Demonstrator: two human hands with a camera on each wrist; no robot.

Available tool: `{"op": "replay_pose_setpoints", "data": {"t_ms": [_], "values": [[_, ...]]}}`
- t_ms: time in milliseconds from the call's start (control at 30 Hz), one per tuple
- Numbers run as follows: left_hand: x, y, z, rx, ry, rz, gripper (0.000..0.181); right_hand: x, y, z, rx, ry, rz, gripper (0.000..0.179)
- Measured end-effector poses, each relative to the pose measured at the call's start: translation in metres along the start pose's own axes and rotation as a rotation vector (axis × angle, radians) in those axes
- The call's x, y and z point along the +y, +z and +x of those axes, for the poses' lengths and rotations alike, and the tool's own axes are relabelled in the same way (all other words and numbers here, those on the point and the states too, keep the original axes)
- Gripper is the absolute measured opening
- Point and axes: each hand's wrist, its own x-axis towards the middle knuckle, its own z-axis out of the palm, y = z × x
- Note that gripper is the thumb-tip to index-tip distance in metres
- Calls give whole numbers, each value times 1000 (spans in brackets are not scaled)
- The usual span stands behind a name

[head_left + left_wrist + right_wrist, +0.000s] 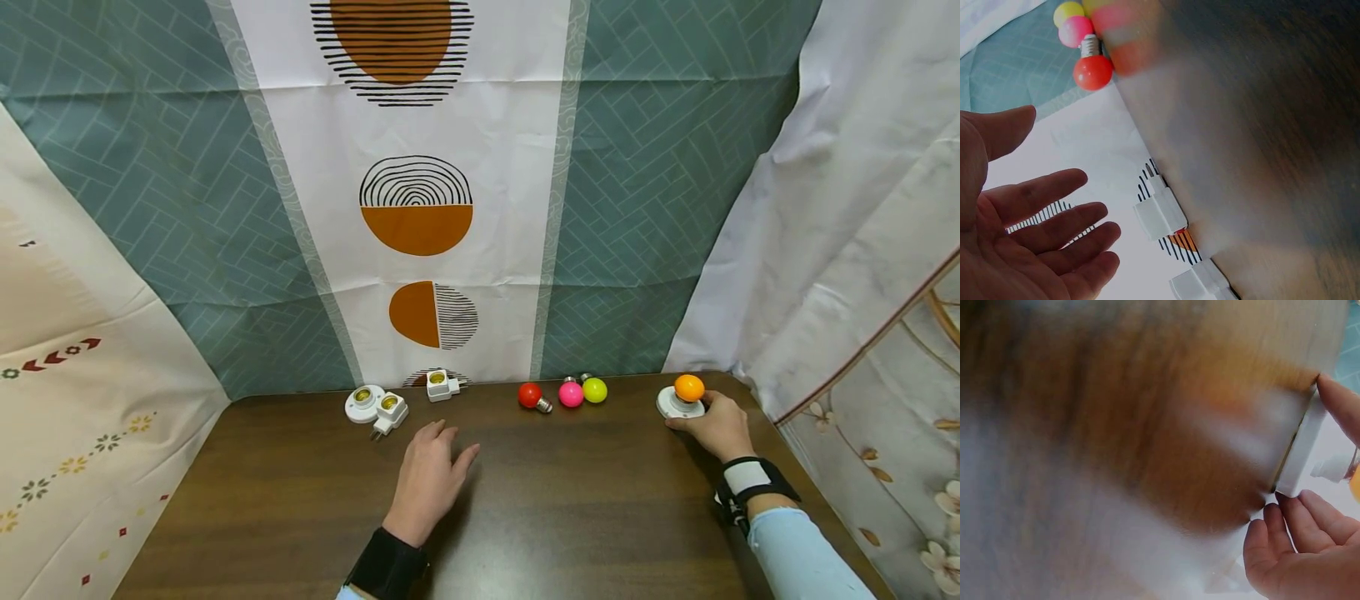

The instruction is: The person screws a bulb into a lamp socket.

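Observation:
At the table's back right, my right hand (720, 429) holds a round white bulb socket (670, 405) by its edge. Thumb and fingers lie on opposite sides of its base in the right wrist view. An orange bulb (688, 387) stands upright in that socket. My left hand (429, 483) hovers over the table with fingers extended and nothing in its grasp. Beyond its fingertips lie a white plug socket (441, 387) at the back edge and another plug socket (392, 408) beside a round white socket (361, 402).
A red bulb (529, 394), a pink bulb (571, 394) and a yellow-green bulb (595, 390) lie along the back of the brown table (570, 500). A patterned curtain (622, 250) hangs behind, with light cloths (847, 217) at both sides.

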Motion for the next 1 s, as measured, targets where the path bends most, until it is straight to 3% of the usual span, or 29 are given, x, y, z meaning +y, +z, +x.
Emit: {"op": "replay_pose_setpoints", "data": {"t_ms": [433, 633, 800, 1000], "values": [[-1, -6, 4, -6, -8, -36, 50, -4, -14, -1, -50, 6, 16, 90], [-4, -18, 4, 46, -19, -69, 48, -30, -31, -1, 25, -1, 39, 100], [-13, -28, 9, 90, -39, -78, 51, -72, -39, -9, 95, -91, 104, 93], [-29, -41, 14, 102, -95, -102, 56, -112, -25, -25, 72, -282, 104, 73]]}}
